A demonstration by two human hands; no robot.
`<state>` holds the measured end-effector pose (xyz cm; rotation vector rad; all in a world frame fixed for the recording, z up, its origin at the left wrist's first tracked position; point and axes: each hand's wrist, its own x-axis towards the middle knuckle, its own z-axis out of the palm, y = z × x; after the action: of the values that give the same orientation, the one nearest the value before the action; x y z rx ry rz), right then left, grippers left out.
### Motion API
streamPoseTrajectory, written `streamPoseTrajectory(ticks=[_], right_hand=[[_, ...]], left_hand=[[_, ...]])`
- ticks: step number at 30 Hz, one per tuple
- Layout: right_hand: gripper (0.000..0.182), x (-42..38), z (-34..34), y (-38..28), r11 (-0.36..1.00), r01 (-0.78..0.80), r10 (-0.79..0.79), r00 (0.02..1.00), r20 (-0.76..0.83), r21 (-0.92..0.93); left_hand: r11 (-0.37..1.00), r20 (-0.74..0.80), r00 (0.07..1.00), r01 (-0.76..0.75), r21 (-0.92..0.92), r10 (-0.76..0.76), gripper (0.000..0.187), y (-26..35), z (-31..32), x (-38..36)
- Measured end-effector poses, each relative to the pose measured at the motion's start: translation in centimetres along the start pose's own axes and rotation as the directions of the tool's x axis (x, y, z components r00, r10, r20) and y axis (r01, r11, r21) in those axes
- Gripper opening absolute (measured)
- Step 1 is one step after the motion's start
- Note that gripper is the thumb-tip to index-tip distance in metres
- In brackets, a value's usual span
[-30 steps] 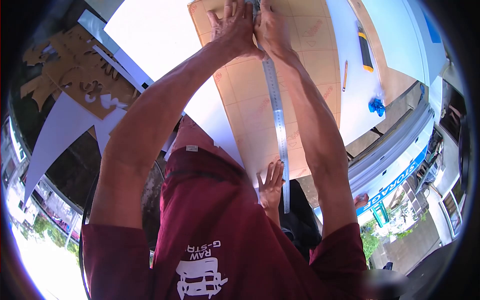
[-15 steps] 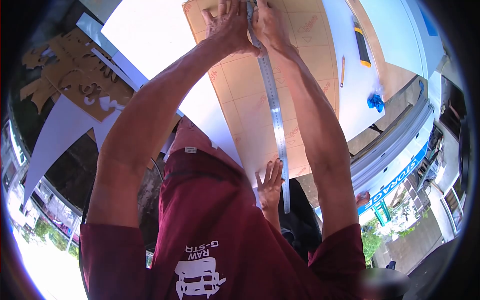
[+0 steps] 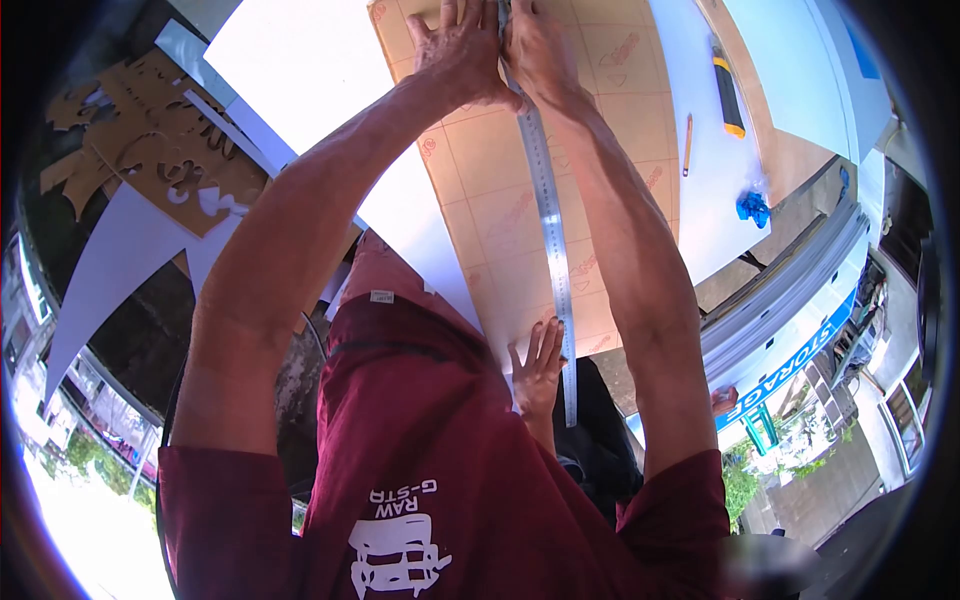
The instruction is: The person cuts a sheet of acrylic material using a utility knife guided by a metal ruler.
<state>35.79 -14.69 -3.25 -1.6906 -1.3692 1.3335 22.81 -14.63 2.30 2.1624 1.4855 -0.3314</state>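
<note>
My left hand (image 3: 455,55) lies flat with spread fingers on a brown, paper-faced sheet (image 3: 485,200) printed with a grid, its thumb at the edge of a long metal ruler (image 3: 548,205). Close by, across the ruler, my right hand (image 3: 538,55) has its fingers curled together near the frame's top; whatever they grip is hidden. The ruler runs down the sheet and past its lower edge. Near that end, another person's hand (image 3: 538,375) rests with fingers extended, fingertips at the ruler.
To the right on a white sheet (image 3: 705,225) are a yellow-and-black cutter (image 3: 729,98), a pencil (image 3: 687,146) and a crumpled blue piece (image 3: 753,208). Brown cut-out scraps (image 3: 165,165) and pointed white pieces (image 3: 120,265) are at the left. Stacked sheets (image 3: 780,285) stand beyond the right edge.
</note>
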Motion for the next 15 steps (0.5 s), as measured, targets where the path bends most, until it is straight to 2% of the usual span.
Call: streamPoseTrajectory(ticks=[1,3,4,5,6,9,10,11,12,15], right_hand=[[0.073,-0.1,0.6,0.4,0.979,0.058,-0.061,0.998,0.010,0.195],[0.074,0.0,1.8,0.5,0.818,0.168,-0.190,0.982,-0.017,0.551],[0.070,-0.5,1.6,0.8,0.909,0.257,-0.251,0.966,-0.060,0.330],[0.066,-1.4,1.0,1.3,0.943,0.322,-0.315,0.945,-0.084,0.086],[0.062,-2.0,0.7,1.7,0.916,0.367,-0.384,0.919,-0.088,-0.164],[0.053,-1.4,1.3,2.2,0.974,0.095,-0.096,0.995,0.000,0.204],[0.055,-1.8,1.3,2.8,0.983,0.158,-0.163,0.985,-0.057,-0.093],[0.058,-2.4,1.2,3.5,0.905,0.186,-0.237,0.967,-0.090,-0.384],[0.063,-3.2,1.1,3.6,0.746,0.182,-0.314,0.944,-0.098,-0.641],[0.069,-5.1,0.4,3.4,0.775,0.240,-0.346,0.935,-0.075,-0.584]], left_hand=[[1.000,-0.005,1.000,0.000,-0.001,0.000,0.160,0.0,0.2,-0.1],[1.000,0.019,1.000,0.013,0.009,-0.013,0.160,0.2,0.1,0.2],[1.000,0.031,0.999,0.020,0.015,-0.021,0.160,0.2,0.0,0.2],[1.000,0.037,0.999,0.022,0.011,-0.023,0.160,0.4,0.0,0.0],[1.000,0.041,0.999,0.025,0.009,-0.025,0.159,0.5,0.1,0.1],[0.999,0.019,0.999,0.038,0.007,-0.038,0.158,0.4,-0.1,0.2],[0.999,0.008,0.999,0.045,0.000,-0.045,0.157,0.4,-0.1,0.2],[0.999,0.003,0.999,0.037,0.006,-0.037,0.157,0.4,0.0,0.1],[0.999,-0.001,1.000,0.029,0.013,-0.029,0.156,0.2,0.3,0.1],[0.999,-0.054,0.998,0.010,0.053,-0.008,0.154,-0.2,0.9,0.7]])
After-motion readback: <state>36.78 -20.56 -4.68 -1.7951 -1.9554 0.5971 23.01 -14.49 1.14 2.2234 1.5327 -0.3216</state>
